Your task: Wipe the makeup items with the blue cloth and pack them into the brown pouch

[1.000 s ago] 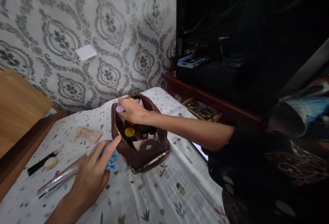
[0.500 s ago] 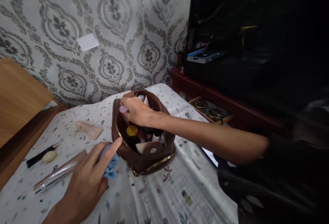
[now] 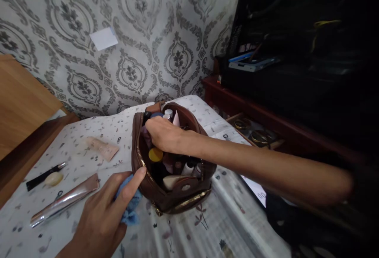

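Observation:
An open brown zip pouch (image 3: 174,197) full of small bottles and tubes stands on a patterned white cloth (image 3: 183,234). My right hand (image 3: 162,135) reaches into the pouch's far end, fingers curled around a small purple-capped item that is mostly hidden. My left hand (image 3: 103,214) rests on the cloth beside the pouch, holding a blue cloth (image 3: 130,204), with the thumb touching the pouch's left wall. A yellow cap (image 3: 155,154) shows inside the pouch below my right hand.
On the cloth to the left lie a shiny tube (image 3: 63,200), a beige sachet (image 3: 100,148), a black brush (image 3: 41,176) and a small pale sponge (image 3: 53,179). A wooden panel (image 3: 20,104) stands far left. A dark red shelf (image 3: 266,116) with rings is at right.
My right hand has pushed the purple-capped item down into the pouch. The view has shifted, so everything sits lower and to the right. My left hand stays by the pouch.

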`<state>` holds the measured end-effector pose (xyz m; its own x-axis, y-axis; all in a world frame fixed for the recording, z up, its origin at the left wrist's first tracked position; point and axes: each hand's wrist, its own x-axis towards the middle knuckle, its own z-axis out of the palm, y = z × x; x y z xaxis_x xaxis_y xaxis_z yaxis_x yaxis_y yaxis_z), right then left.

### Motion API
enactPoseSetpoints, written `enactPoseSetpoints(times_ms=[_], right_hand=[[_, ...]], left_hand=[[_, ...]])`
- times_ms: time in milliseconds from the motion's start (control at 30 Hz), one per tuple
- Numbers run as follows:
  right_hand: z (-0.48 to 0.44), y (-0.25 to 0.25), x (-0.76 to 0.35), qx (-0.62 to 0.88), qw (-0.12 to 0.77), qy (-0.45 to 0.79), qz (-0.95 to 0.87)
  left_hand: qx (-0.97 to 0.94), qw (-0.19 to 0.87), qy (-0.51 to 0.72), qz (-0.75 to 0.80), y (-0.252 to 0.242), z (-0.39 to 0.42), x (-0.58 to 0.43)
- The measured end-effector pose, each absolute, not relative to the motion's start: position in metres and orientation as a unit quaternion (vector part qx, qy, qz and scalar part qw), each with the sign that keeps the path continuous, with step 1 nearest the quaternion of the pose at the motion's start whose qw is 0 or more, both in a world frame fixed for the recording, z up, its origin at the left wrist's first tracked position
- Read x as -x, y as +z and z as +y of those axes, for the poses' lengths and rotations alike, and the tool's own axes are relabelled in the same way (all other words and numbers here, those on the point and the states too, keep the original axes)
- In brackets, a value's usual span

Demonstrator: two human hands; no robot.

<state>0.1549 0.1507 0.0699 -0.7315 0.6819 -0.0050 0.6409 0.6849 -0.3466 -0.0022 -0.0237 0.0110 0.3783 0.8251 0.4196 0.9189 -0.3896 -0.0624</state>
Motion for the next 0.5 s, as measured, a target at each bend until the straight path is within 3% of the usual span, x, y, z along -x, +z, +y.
enactPoseSetpoints(times_ms=[500], right_hand=[[0.133, 0.085, -0.176, 0.384, 0.096, 0.158, -0.905]], left_hand=[[0.808, 0.166, -0.148, -0.546, 0.008, -0.022, 0.001]])
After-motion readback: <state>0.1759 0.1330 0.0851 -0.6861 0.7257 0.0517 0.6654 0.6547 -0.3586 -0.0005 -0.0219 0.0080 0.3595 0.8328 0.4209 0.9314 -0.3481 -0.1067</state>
